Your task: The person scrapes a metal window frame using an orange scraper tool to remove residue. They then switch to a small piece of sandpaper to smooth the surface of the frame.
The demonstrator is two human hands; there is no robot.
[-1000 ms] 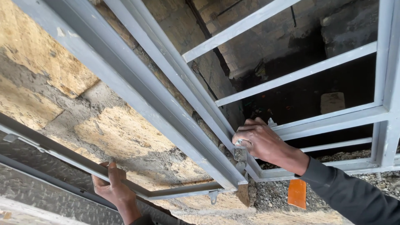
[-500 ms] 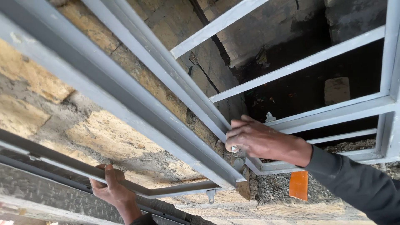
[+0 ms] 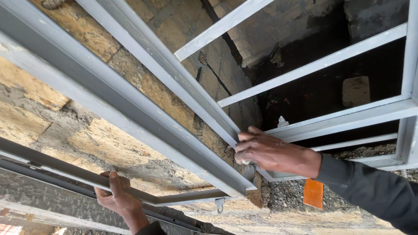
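A grey metal window frame (image 3: 130,109) with a barred grille (image 3: 322,65) leans against a rough stone and mortar wall (image 3: 87,139). My right hand (image 3: 270,152) is closed over the grille's lower corner, where the bars meet the frame's long rail. My left hand (image 3: 115,198) grips the thin lower bar of the frame (image 3: 65,172) from underneath, fingers curled over its edge. A small hinge lug (image 3: 220,203) hangs below the frame's corner.
An orange block (image 3: 313,193) lies on gravel below my right forearm. Behind the grille is a dark cavity with a pale stone block (image 3: 356,90) and rubble. Stone masonry (image 3: 196,26) runs up the middle.
The view has shifted slightly and the frame looks nearer. My right hand has slid a little along the grille's corner. My left hand keeps its grip on the lower bar.
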